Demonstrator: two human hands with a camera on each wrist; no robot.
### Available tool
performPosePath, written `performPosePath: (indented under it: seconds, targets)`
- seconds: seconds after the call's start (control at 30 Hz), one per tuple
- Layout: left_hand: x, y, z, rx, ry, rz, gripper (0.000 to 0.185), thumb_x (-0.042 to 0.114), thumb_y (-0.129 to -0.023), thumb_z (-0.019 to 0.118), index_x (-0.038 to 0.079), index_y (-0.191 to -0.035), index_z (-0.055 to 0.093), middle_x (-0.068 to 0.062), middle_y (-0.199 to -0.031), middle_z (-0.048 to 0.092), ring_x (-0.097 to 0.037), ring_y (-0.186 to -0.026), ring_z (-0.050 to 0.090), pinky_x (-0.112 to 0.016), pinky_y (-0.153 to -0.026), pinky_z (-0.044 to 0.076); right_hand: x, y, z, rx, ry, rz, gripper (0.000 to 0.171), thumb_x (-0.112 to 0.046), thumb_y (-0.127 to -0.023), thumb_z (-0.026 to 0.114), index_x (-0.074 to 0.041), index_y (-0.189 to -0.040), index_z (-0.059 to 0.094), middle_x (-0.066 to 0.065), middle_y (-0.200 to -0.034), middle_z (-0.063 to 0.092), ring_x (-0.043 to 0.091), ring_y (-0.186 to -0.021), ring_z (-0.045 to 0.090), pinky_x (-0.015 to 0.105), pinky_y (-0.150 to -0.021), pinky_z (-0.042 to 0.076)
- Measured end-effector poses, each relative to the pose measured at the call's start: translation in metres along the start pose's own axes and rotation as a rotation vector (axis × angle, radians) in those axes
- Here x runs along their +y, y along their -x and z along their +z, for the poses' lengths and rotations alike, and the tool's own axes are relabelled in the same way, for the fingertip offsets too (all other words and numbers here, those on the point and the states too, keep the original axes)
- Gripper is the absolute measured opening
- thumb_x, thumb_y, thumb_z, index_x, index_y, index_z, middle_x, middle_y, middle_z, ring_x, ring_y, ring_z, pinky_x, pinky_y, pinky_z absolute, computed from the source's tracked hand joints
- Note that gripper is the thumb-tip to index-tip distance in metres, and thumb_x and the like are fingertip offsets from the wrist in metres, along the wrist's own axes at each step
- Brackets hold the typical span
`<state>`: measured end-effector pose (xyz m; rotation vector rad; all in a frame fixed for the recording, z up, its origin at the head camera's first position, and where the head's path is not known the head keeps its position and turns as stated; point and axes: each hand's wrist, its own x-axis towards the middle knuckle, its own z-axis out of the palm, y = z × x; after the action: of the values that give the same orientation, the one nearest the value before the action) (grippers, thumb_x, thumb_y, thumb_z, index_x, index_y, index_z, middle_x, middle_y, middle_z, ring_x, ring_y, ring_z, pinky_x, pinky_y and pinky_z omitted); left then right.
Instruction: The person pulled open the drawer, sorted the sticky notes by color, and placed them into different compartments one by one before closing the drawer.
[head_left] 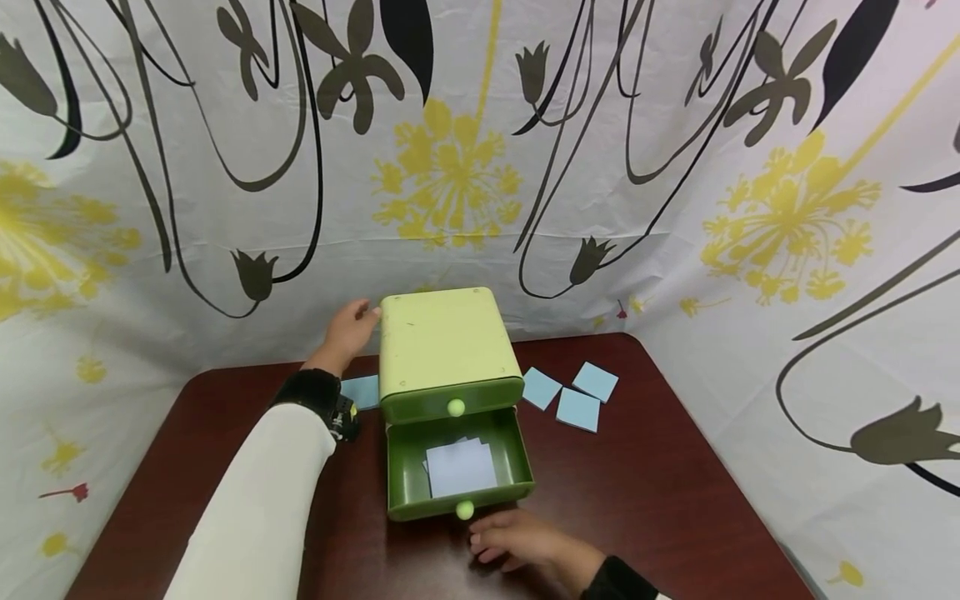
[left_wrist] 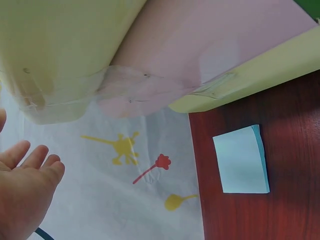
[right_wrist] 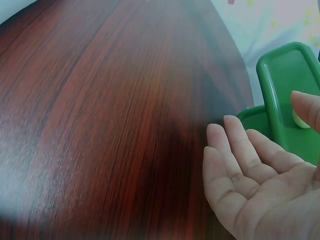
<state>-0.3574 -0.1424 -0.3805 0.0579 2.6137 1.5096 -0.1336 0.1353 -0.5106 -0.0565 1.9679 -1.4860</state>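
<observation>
My right hand (head_left: 519, 537), fingers loosely bent and empty, is beside the knob (head_left: 465, 509) of the open lower drawer (head_left: 420, 509); my left hand (head_left: 349, 332), fingers relaxed, flanks the cabinet (head_left: 450, 342), contact unclear. Best steady that, sliding the drawer straight.

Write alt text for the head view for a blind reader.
A green chest stands on a table, its lower drawer open with white cards inside. A person's left grip, a bare hand, is by the chest's back left corner; the right grip is near the drawer's knob. Blue pads flank the chest, three right, one left.
</observation>
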Motion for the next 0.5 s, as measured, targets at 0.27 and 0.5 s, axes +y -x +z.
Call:
performPosePath:
  seconds: [0.27, 0.5]
  targets:
    - [0.007, -0.004, 0.002, -0.022, -0.037, 0.019, 0.058, 0.031, -0.106, 0.035, 0.007, -0.155, 0.016, -0.019, -0.158, 0.018, -0.038, -0.144, 0.020, -0.051, -0.113, 0.026, -0.007, -0.005, 0.007, 0.000, -0.078, 0.026, 0.043, -0.021, -0.095, 0.054, 0.009, -0.126, 0.056, 0.014, -0.107, 0.070, 0.029, -0.100, 0.066, 0.039, -0.076, 0.055]
    - [0.007, -0.009, 0.004, -0.039, -0.051, 0.034, 0.055, 0.029, -0.106, 0.035, 0.006, -0.154, 0.020, -0.021, -0.156, 0.022, -0.039, -0.142, 0.023, -0.051, -0.112, 0.028, -0.011, -0.005, 0.013, 0.017, -0.174, 0.005, 0.039, -0.023, -0.095, 0.056, 0.007, -0.120, 0.059, 0.010, -0.104, 0.070, 0.026, -0.097, 0.067, 0.036, -0.076, 0.054]
